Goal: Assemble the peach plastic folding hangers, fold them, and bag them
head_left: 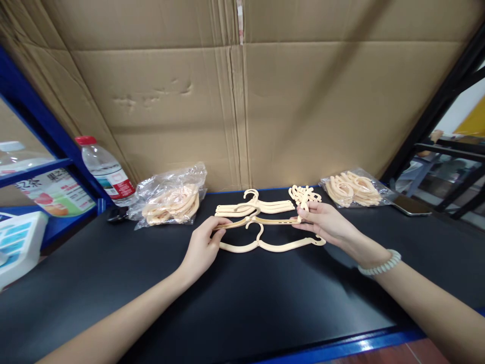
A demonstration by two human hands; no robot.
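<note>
A cream plastic hanger (271, 221) is held level above the black table by both hands. Its left end is pinched between the thumb and fingers of my left hand (202, 242). At its right end, my right hand (328, 222) has its fingers closed, with a small cream piece showing at the fingertips. Just nearer to me, another cream hanger (282, 248) lies on the table, hook pointing away. Behind the held one sits a row of stacked hangers (278, 207). Beyond my right hand is a small pile of cream plastic pieces (301, 193).
Clear bags of cream parts lie at left (172, 205) and right (354, 188). A phone (411, 205) is beside the right bag. A red-capped bottle (108, 174) leans by the blue frame (64, 167). Cardboard (170, 111) walls off the back of the black table (242, 303).
</note>
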